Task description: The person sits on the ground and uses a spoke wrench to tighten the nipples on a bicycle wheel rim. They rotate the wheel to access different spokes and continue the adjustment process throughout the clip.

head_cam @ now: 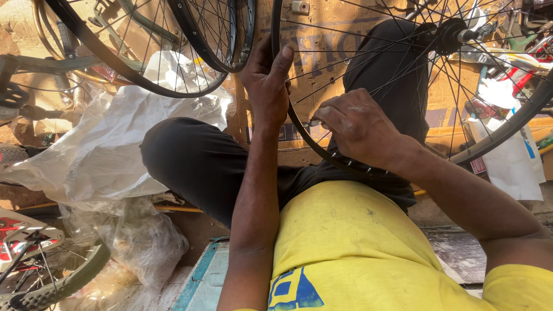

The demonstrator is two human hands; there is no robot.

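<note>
Head view, looking down over a yellow shirt (357,247) and dark trousers (196,161).

Item: bicycle wheel (507,124), black rim, thin wire spokes (368,69), hub (449,34) at upper right. It is standing upright between the person's knees, its lower rim resting near the lap. Judged light but stiff at the rim; the spokes look thin and springy, likely to bend if pulled sideways, so the rim is the sound place to take hold, with the spokes handled only near their rim ends.

Left hand (268,86): forearm rising straight up, fingers wrapping closed around the rim's left edge, thumb pressing along it.

Right hand (360,126): wrist bending inward from the right, knuckles up, fingertips pinching closed on something small at a spoke end by the rim; what it is cannot be told.

Nearby: two more black wheels (173,63) at upper left, a white plastic sheet (115,144), cardboard (322,34) behind, a knobbly tyre (63,282) at lower left.
</note>
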